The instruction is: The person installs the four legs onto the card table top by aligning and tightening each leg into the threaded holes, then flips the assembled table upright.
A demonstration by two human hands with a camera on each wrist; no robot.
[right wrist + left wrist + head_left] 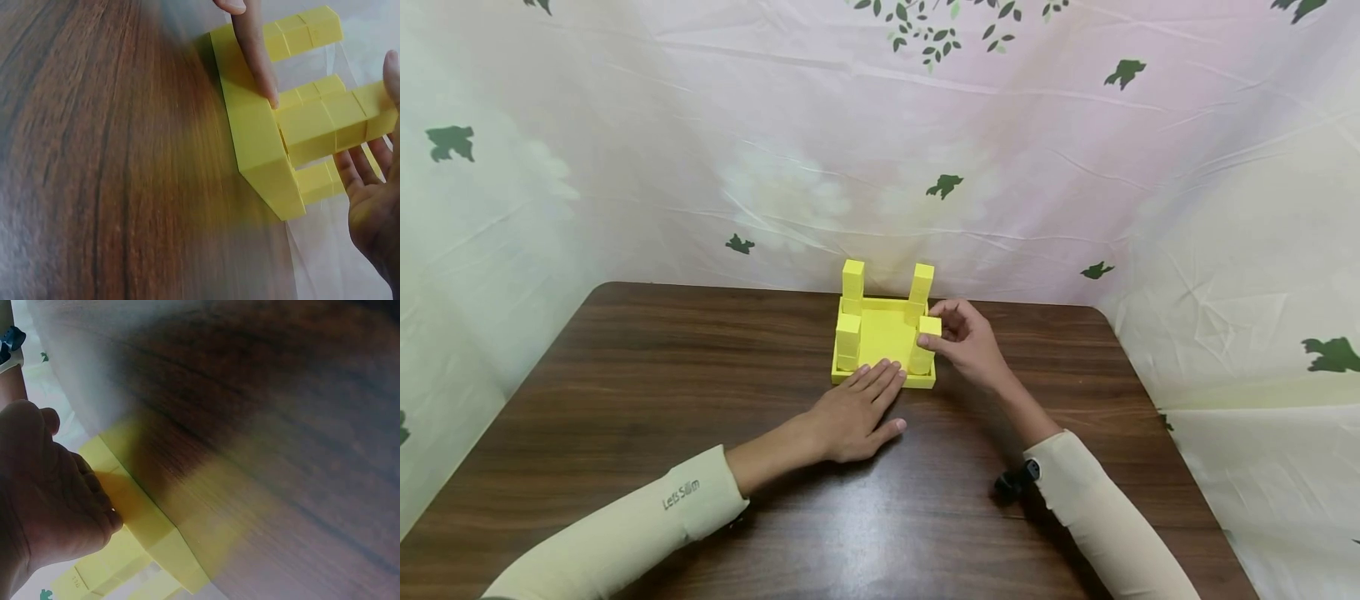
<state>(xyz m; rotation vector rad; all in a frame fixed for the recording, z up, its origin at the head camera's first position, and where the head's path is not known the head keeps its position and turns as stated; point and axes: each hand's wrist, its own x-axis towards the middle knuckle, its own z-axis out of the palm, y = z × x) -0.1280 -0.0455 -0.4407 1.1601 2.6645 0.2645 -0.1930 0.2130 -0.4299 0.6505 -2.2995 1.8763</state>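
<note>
A shallow yellow tray (884,332) stands on the table with a stack of yellow blocks at each corner. My left hand (854,417) lies with straight fingers on the tray's front rim, thumb spread toward the right. At the front right corner, my right hand (973,346) pinches the top of a block stack (922,358) between thumb and fingers. The right wrist view shows this stack (309,128) standing upright from the tray, seams between its blocks. Other stacks are the front left one (847,342), back left one (853,285) and back right one (921,292).
The dark wooden table (700,367) reaches back to a patterned cloth (850,150) hanging behind and on both sides. A small black device (1018,481) sits at the right sleeve's cuff.
</note>
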